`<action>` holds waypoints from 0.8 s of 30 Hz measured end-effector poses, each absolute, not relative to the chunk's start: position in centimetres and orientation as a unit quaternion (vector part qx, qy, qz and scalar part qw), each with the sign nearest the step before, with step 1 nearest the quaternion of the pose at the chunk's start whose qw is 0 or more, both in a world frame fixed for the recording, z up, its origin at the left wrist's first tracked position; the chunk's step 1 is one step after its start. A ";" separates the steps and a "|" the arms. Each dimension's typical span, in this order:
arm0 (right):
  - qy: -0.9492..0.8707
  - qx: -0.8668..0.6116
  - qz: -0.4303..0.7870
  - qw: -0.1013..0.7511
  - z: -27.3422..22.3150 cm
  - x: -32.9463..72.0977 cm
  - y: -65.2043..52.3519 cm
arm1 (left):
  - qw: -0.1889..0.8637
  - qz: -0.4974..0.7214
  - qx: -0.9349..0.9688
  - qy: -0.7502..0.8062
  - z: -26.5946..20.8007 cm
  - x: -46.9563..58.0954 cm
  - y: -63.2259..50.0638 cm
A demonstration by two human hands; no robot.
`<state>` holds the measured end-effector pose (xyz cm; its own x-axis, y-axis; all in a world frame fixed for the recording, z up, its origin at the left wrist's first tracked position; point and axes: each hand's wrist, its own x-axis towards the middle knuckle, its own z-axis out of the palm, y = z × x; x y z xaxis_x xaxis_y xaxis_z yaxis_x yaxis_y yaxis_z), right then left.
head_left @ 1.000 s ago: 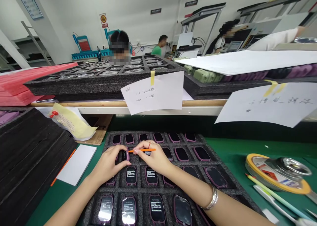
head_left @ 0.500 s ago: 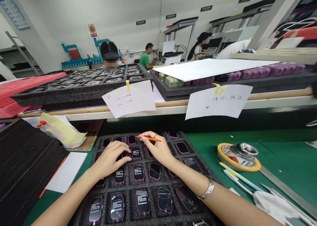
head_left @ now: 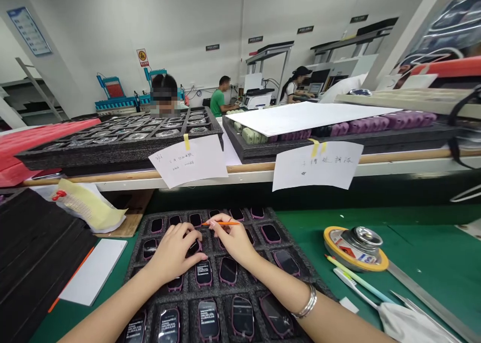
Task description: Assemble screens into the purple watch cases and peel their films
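Observation:
Purple-framed smartwatches lie in the slots of a black foam tray (head_left: 240, 243) on the green table. My left hand (head_left: 175, 248) has its thumb and fingers closed around one smartwatch (head_left: 194, 247) in the second row, partly covering its dark screen. A thin orange stick (head_left: 227, 223) is pinched between my right thumb and fingers. Pointing left, its tip is close to a back-row watch (head_left: 195, 220); whether they touch I cannot tell. My right hand (head_left: 231, 238) hangs over the tray's middle. Closer to me, a watch (head_left: 203, 273) displays white text.
A yellow-rimmed tape roll (head_left: 355, 250), a toothbrush (head_left: 344, 277) and a steel ruler (head_left: 432, 300) lie right. White paper (head_left: 93, 272) and stacked black foam (head_left: 37, 253) are left. A shelf edge (head_left: 248, 175) crosses ahead, carrying trays. Several people sit beyond.
My left fingers have closed in over the second-row watch, whose screen showed text and now looks dark. The orange stick has turned nearly level. The camera view has shifted slightly.

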<state>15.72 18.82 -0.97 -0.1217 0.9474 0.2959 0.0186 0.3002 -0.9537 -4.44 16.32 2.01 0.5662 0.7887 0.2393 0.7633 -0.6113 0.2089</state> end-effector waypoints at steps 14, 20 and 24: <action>-0.602 -0.384 0.512 0.477 -1.3 15.5 18.3 | 0.089 0.236 0.862 0.440 0.6 -5.4 16.0; -0.609 -0.384 0.518 0.462 -1.3 15.6 18.3 | 0.109 0.236 0.863 0.434 0.5 -5.5 16.1; -0.610 -0.380 0.523 0.458 -1.4 15.5 18.3 | 0.122 0.240 0.858 0.437 0.5 -5.5 16.0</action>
